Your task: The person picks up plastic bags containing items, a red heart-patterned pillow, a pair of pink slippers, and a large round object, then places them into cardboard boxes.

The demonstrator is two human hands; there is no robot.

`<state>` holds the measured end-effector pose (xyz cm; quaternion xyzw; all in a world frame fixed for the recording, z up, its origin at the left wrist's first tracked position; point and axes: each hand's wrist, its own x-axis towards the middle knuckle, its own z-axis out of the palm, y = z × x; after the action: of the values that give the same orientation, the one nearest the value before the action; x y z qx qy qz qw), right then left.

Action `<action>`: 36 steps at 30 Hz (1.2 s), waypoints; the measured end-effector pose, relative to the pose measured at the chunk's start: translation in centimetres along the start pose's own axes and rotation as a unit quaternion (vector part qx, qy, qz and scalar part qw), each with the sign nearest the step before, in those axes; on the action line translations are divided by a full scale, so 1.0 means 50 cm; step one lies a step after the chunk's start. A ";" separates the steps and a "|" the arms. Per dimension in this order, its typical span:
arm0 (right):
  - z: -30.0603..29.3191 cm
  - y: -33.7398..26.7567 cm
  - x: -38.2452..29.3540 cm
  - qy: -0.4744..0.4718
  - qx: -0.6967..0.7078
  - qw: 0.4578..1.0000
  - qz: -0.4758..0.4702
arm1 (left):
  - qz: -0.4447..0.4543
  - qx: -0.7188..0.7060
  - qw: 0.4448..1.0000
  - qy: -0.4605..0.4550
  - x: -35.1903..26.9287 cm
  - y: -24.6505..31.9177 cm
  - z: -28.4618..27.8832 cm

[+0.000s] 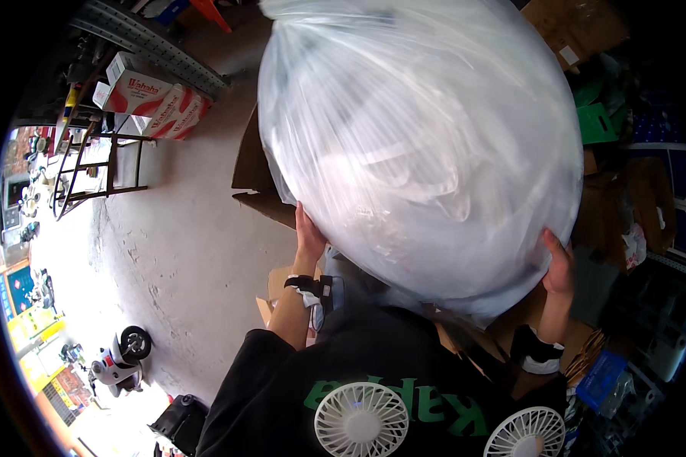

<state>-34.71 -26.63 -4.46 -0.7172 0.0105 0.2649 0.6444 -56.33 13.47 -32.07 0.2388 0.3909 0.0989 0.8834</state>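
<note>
A large, bulging translucent plastic bag [423, 148] fills the upper middle of the head view. Its neck is gathered at the top left, and what is inside looks pale and cannot be told. My left hand [310, 234] presses on the bag's lower left side. Against its lower right side rests my right hand [559, 265], thumb up along the plastic. Between them the two hands hold the bag in front of my chest. The flaps of an open cardboard box [254, 165] show behind the bag on the left.
Red and white cartons [143, 91] are stacked by a metal rack post [154, 48]. A metal frame [111, 165] stands on the concrete floor [194, 251]. Toward the bright doorway is a scooter [117, 363]. A blue plastic basket [600, 377] and a green box [597, 123] lie on the right.
</note>
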 end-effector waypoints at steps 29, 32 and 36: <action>0.357 0.598 0.796 -0.091 -0.735 0.669 0.062 | -0.055 -0.046 0.835 0.546 -0.034 -0.182 -0.095; 0.334 0.656 0.823 -0.040 -0.697 0.708 -0.108 | -0.088 -0.029 0.845 0.527 -0.008 -0.180 -0.075; 0.417 0.682 0.759 0.020 -0.678 0.725 -0.118 | -0.130 -0.005 0.800 0.586 0.042 -0.172 -0.080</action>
<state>-21.87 -0.62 -51.35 -0.9637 -0.2439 0.1083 0.0115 -57.94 8.18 -40.03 0.0780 0.8608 0.1064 0.4915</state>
